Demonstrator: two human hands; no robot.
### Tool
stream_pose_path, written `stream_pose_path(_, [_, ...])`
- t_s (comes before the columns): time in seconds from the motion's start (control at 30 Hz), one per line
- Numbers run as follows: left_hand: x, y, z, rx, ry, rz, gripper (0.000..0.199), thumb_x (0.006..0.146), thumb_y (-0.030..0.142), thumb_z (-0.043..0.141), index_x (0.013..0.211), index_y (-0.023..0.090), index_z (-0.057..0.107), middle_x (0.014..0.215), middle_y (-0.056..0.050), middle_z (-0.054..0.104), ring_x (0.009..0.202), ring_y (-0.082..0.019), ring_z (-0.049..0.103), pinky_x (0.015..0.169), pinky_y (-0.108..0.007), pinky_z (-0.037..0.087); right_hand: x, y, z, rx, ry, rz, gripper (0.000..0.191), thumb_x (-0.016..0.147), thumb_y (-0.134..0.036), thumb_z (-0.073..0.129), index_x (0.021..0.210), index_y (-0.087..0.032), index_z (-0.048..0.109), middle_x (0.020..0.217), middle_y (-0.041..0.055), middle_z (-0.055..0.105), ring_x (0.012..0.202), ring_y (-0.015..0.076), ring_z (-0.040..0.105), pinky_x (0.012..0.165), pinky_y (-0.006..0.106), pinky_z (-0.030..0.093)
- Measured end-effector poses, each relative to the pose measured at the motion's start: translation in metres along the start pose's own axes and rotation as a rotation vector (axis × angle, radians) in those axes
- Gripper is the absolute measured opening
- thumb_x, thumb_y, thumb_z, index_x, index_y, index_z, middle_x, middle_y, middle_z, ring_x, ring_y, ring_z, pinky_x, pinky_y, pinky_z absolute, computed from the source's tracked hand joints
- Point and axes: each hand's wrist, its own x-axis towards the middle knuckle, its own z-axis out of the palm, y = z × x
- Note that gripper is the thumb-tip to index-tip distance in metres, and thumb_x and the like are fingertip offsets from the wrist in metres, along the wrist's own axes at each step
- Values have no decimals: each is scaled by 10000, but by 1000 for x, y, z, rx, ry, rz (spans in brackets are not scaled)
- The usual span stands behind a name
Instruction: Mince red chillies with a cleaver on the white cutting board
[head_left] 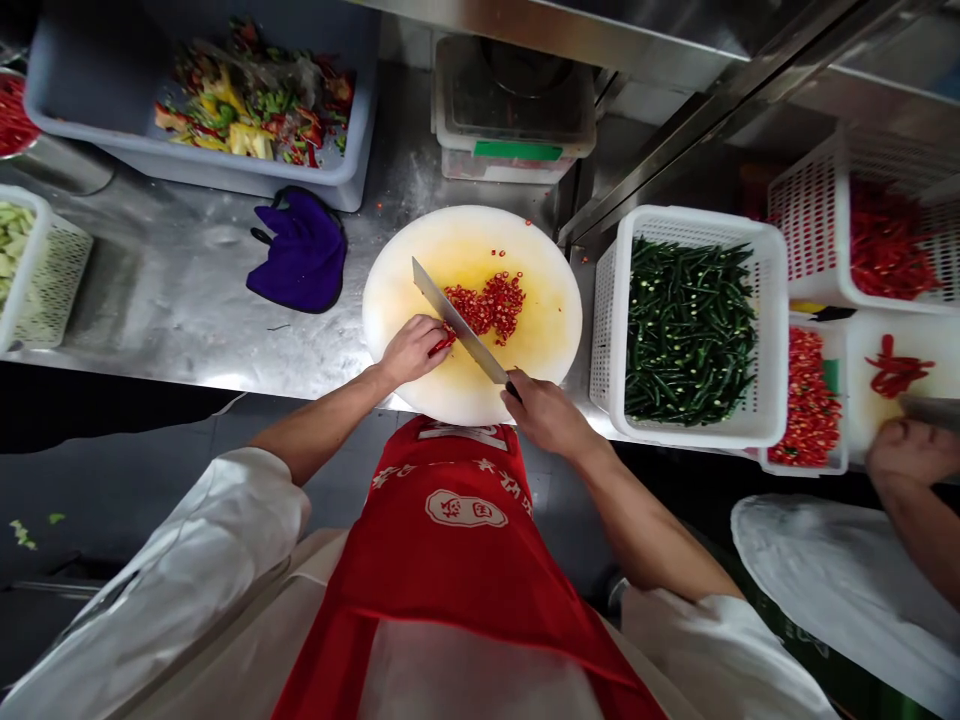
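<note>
In my right hand [546,410] is the dark handle of a kitchen knife [459,325], fingers wrapped round it. Its broad blade slants up and to the left across a round white cutting board [390,260]. Left of the blade, my left hand [414,349] presses red chili peppers [444,342] against the board, fingers curled close to the steel. Only the ends of those peppers show beyond the fingertips. On the blade's right side lies a pile of chopped red chili rings [501,305]. A few loose bits are scattered near the board's far edge.
A white basket of green chilies [690,330] stands right of the board, beside a tub of chopped red chili [806,400]. A co-worker's hand [911,455] is at far right. A purple cloth [300,250], a grey bin of scraps [352,180] and a lidded container [517,120] lie left and behind.
</note>
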Motion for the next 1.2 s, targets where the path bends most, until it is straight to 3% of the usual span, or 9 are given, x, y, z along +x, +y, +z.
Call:
stream_pose_path(0.13, [0, 0, -1, -12, -2, -26, 216, 972, 333, 522, 1007, 185, 675, 1039, -113, 665, 1012, -250, 580, 945, -446, 496, -43, 7, -19, -26, -102, 20, 179, 1036, -272, 383, 1080, -174, 526, 890, 92, 721, 780, 229, 659, 622, 304, 286])
stream_pose_path(0.23, [1, -1, -2, -28, -9, -25, 227, 981, 339, 512, 1000, 180, 674, 1042, -113, 667, 1002, -246, 581, 934, -436, 503, -49, 10, -21, -4, -141, 18, 179, 1040, -268, 378, 1097, -175, 520, 889, 80, 716, 792, 223, 661, 626, 298, 295])
stream_pose_path(0.43, [2, -2, -2, -62, -12, -28, 217, 985, 343, 523, 1003, 185, 670, 1022, -103, 681, 996, -236, 593, 943, -428, 508, 21, -1, 16, -10, -44, 22, 193, 1038, -276, 384, 1125, -151, 502, 950, 115, 736, 813, 239, 674, 636, 300, 309])
stream_pose_path(0.57, [0, 0, -3, -51, 1, -6, 216, 988, 329, 520, 1026, 181, 673, 1048, -108, 673, 1028, -233, 596, 948, -423, 514, 48, -6, 20, 32, 33, -25, 199, 1035, -285, 387, 1133, -158, 506, 987, 127, 740, 853, 250, 675, 655, 297, 324])
stream_pose_path(0.7, [-4, 2, -4, -45, 35, -14, 201, 969, 343, 560, 1026, 191, 678, 1107, -119, 652, 1081, -246, 584, 959, -441, 511, 25, -5, 6, 32, 45, -32, 194, 1032, -285, 394, 1132, -170, 514, 969, 113, 737, 850, 241, 671, 660, 293, 324])
stream_pose_path(0.9, [-4, 2, -4, -28, 24, -13, 185, 966, 325, 554, 965, 192, 683, 1043, -109, 662, 1026, -248, 590, 934, -443, 512, -34, 0, -17, -39, -88, 15, 172, 1028, -253, 408, 1119, -169, 527, 929, 97, 729, 813, 234, 669, 646, 300, 310])
stream_pose_path(1.0, [-3, 1, -3, -38, 23, -27, 192, 971, 270, 515, 971, 181, 686, 1037, -114, 669, 1006, -246, 591, 929, -444, 516, -51, 5, -23, 0, -123, 13, 188, 1032, -250, 390, 1142, -180, 526, 953, 92, 726, 844, 235, 672, 655, 296, 328])
stream_pose_path(1.1, [-2, 1, -1, -56, 20, -53, 187, 960, 254, 516, 984, 183, 687, 1047, -116, 673, 1009, -250, 592, 936, -451, 517, -43, 7, -18, 1, -128, 9, 197, 1033, -260, 376, 1142, -182, 521, 930, 89, 724, 832, 235, 675, 644, 296, 326])
stream_pose_path(1.2, [-2, 0, -1, -60, 27, -64, 174, 954, 259, 525, 977, 187, 681, 1051, -112, 671, 1009, -243, 598, 936, -442, 523, -11, 3, 0, -36, -116, 19, 192, 1033, -267, 375, 1125, -165, 509, 913, 97, 729, 806, 240, 679, 632, 302, 317])
